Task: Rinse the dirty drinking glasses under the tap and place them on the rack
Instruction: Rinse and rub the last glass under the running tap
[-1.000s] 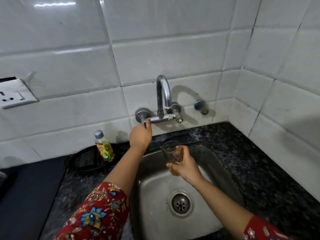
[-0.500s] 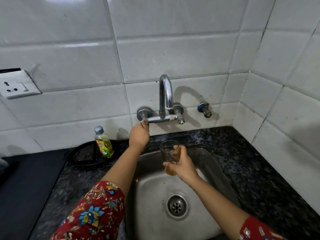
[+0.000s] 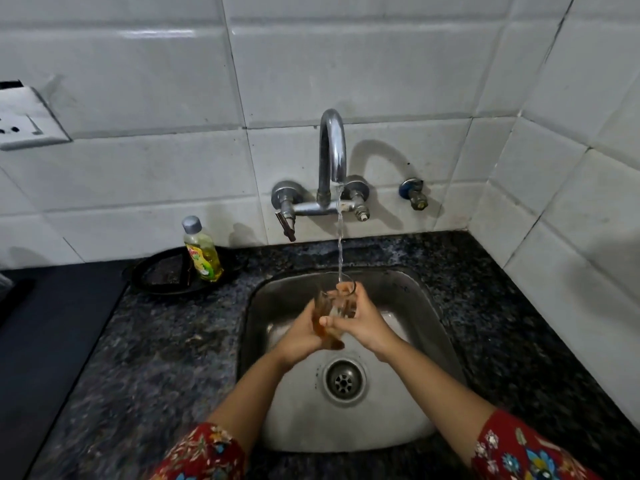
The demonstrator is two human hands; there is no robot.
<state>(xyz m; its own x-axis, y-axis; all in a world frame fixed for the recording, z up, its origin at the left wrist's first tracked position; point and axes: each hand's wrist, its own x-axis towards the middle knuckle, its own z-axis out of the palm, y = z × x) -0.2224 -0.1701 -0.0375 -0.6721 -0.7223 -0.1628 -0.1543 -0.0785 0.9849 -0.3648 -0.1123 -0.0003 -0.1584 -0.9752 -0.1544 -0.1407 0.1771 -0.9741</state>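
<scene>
While water runs from the tap (image 3: 332, 150) into the glass (image 3: 333, 304) | left hand (image 3: 300, 338) grips glass | right hand (image 3: 364, 324) grips glass | both above sink (image 3: 311, 420)

You're getting a dim, cool-toned view. Light from your upper left throws the tap's (image 3: 332, 147) shadow rightward across the tiles (image 3: 346, 74), and a glare streak sits on a top tile. Grout lines bow toward the edges. The glass (image 3: 334, 306), left hand (image 3: 301, 336) and right hand (image 3: 363, 323) are motion-blurred, and the bench (image 3: 156, 358) looks smeared.
</scene>
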